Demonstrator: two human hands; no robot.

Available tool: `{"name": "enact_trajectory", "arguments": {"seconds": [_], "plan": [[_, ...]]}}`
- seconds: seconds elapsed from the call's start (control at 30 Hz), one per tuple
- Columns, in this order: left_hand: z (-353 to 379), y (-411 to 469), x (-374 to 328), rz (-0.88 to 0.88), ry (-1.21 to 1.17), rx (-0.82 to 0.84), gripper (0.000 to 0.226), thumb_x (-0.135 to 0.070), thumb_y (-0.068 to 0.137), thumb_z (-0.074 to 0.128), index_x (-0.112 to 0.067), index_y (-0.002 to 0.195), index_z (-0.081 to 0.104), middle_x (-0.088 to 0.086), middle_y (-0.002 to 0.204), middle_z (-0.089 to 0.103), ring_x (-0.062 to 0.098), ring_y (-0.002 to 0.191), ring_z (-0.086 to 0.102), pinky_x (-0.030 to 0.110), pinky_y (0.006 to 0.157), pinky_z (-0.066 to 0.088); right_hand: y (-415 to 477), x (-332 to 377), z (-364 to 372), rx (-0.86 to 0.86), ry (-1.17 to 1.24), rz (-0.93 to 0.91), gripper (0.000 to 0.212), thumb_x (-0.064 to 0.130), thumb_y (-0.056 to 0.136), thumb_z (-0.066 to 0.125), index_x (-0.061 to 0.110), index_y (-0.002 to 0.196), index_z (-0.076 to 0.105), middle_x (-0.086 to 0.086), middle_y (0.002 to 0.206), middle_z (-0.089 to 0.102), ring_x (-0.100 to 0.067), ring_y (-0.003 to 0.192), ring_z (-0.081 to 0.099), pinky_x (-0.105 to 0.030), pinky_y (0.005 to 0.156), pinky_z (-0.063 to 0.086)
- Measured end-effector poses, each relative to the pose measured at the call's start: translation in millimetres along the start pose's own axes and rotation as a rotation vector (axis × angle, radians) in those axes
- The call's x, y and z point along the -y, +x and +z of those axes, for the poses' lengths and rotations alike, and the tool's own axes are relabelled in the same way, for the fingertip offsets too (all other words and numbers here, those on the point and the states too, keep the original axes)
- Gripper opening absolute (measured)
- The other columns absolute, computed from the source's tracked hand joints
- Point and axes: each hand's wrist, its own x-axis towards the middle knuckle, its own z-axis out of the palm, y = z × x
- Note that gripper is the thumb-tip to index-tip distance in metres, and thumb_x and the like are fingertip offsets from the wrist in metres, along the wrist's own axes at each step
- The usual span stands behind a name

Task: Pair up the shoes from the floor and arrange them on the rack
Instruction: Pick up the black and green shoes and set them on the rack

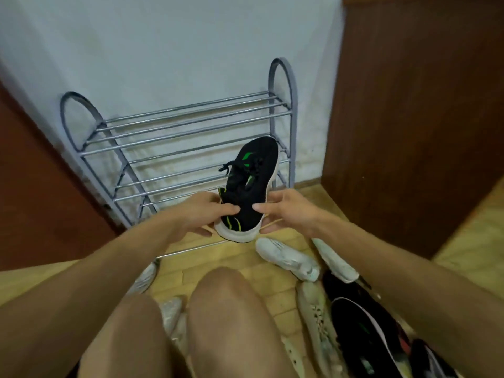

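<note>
A pale wall (169, 50) filled the background, flanked by a dark wooden panel (409, 132) on the right and another brown panel (35, 173) on the left. Against the wall stood a grey metal shoe rack (180, 124) with arched end frames and tiers of horizontal bars, every visible tier bare. The wooden floor (226, 257) ran from the rack's foot toward the person's bare knees (226, 296).

Both forearms reached forward to a black sneaker with green marks (249, 186), held in the air in front of the rack's lower tiers near its right end frame. The sneaker's toe pointed up and away, its white-soled heel toward the person. The left hand (201, 214) gripped the heel's left side, fingers curled over the collar; the right hand (286, 211) pinched the heel's right edge between thumb and fingers. So the grip sat at the heel, with the rest of the shoe projecting past it toward the bars.

On the floor, to the right, lay two white sneakers (289, 257) side by side, and nearer, a second black sneaker (362, 323) beside a pale perforated shoe (316, 320). More pale shoes (171, 312) showed between and left of the knees. Bare floor remained just before the rack's bottom bar.
</note>
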Motion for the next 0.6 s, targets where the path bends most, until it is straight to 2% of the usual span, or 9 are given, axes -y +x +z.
{"name": "enact_trajectory", "arguments": {"seconds": [0.07,0.13,0.23,0.3,0.37,0.43,0.53,0.6], "plan": [[22,3,-12,-0.011,-0.052,0.036,0.036,-0.044,0.083,0.064,-0.016,0.106,0.069,0.003,0.101,0.072,0.019,0.088,0.065,0.037,0.080,0.056,-17,-6,-23,-0.034,-0.036,0.011,0.024,0.012,0.088,0.068,0.005,0.111,0.068,-0.010,0.093,0.075,-0.017,0.067,0.071,-0.031,0.064,0.062],[48,8,-19,-0.020,-0.135,0.074,0.031,-0.036,0.082,0.068,-0.011,0.101,0.070,0.004,0.093,0.074,0.020,0.083,0.068,0.038,0.081,0.058,-34,-15,-45,-0.066,-0.083,0.036,0.032,0.011,0.087,0.069,0.005,0.118,0.065,-0.012,0.098,0.075,-0.022,0.072,0.070,-0.034,0.068,0.062],[92,21,-18,-0.020,-0.156,0.191,0.028,-0.017,0.080,0.073,-0.013,0.107,0.069,0.004,0.096,0.076,0.020,0.082,0.070,0.033,0.069,0.060,-58,-30,-76,-0.096,-0.119,0.071,0.032,0.013,0.086,0.070,0.006,0.117,0.068,-0.006,0.092,0.076,-0.020,0.070,0.070,-0.034,0.067,0.062],[122,28,-13,-0.063,-0.169,0.278,0.031,-0.014,0.079,0.073,-0.013,0.110,0.067,0.005,0.098,0.076,0.019,0.081,0.072,0.029,0.063,0.059,-73,-43,-93,-0.091,-0.151,0.109,0.026,0.015,0.087,0.070,0.011,0.112,0.071,-0.007,0.094,0.076,-0.022,0.074,0.069,-0.032,0.065,0.062],[152,35,-6,-0.122,-0.183,0.334,0.033,-0.011,0.078,0.074,-0.010,0.110,0.066,0.010,0.101,0.075,0.024,0.088,0.072,0.034,0.071,0.060,-86,-63,-106,-0.082,-0.172,0.164,0.022,0.016,0.088,0.068,0.011,0.109,0.071,-0.011,0.096,0.074,-0.023,0.077,0.068,-0.029,0.063,0.061],[180,40,4,-0.181,-0.220,0.335,0.035,-0.006,0.076,0.075,-0.007,0.111,0.066,0.014,0.102,0.074,0.029,0.092,0.071,0.039,0.076,0.059,-96,-84,-115,-0.076,-0.190,0.229,0.026,0.017,0.091,0.065,0.004,0.114,0.069,-0.010,0.095,0.073,-0.021,0.075,0.067,-0.027,0.062,0.060],[221,47,22,-0.285,-0.282,0.333,0.039,0.001,0.077,0.073,-0.005,0.114,0.063,0.014,0.105,0.071,0.030,0.093,0.069,0.039,0.064,0.060,-107,-119,-127,-0.092,-0.128,0.333,0.034,0.021,0.095,0.060,-0.001,0.121,0.063,-0.014,0.101,0.071,-0.024,0.082,0.069,-0.032,0.072,0.062],[244,51,38,-0.348,-0.308,0.339,0.038,0.004,0.078,0.070,-0.005,0.115,0.062,0.013,0.104,0.070,0.028,0.089,0.068,0.036,0.053,0.058,-115,-148,-134,-0.191,-0.076,0.390,0.037,0.024,0.096,0.057,0.000,0.125,0.059,-0.015,0.107,0.069,-0.026,0.087,0.069,-0.034,0.078,0.061]]}}
